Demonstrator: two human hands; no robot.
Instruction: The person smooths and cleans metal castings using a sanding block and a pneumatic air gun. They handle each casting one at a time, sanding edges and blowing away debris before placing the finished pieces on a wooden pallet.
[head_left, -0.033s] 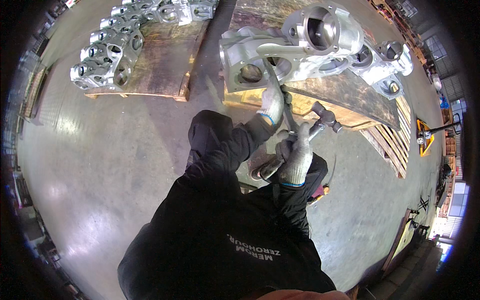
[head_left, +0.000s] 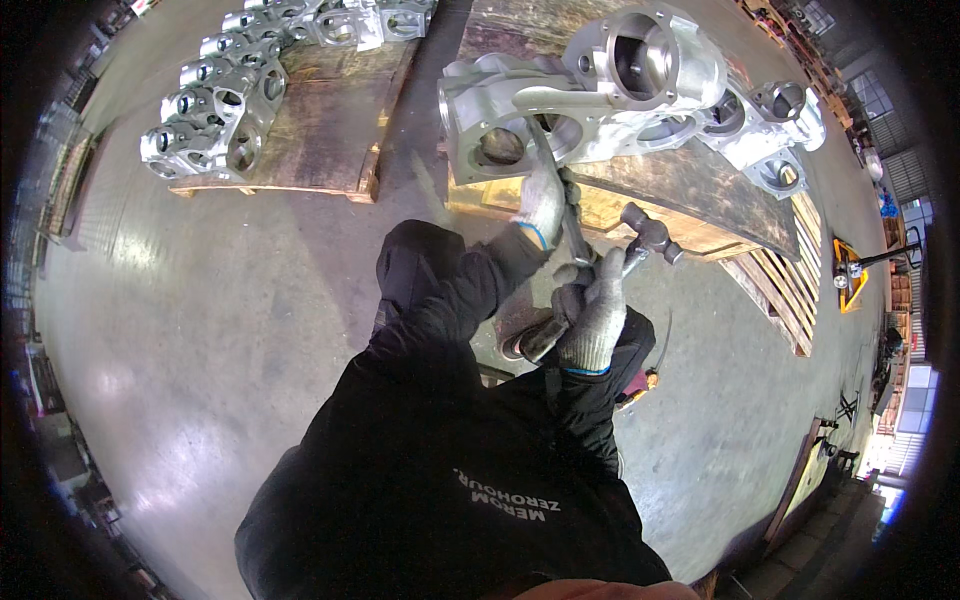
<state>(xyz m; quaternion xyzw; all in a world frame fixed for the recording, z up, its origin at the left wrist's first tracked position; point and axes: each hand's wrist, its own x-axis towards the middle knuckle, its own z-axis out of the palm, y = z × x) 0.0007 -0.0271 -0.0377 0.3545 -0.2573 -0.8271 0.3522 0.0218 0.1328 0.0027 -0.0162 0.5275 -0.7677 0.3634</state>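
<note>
My left hand (head_left: 543, 210), in a pale glove with dark fingers, is closed around a long, flat metal chisel (head_left: 576, 236). The chisel's far end reaches up to the openings of a silver metal casting (head_left: 480, 108) on the wooden pallet before me; I cannot tell exactly where its tip touches. Lower and to the right, my gloved right hand (head_left: 592, 318) grips the handle of a hammer (head_left: 652, 234). The hammer's dark head lies right of the chisel, apart from it, near the pallet's front edge. Most of the handle is hidden by my fingers.
More castings stand on the same pallet (head_left: 690, 195), with another casting (head_left: 770, 125) at its right. To the left, a second wooden pallet (head_left: 330, 150) carries several castings (head_left: 215, 115). A slatted pallet (head_left: 785, 290) and a yellow pallet jack (head_left: 850, 275) are at the right.
</note>
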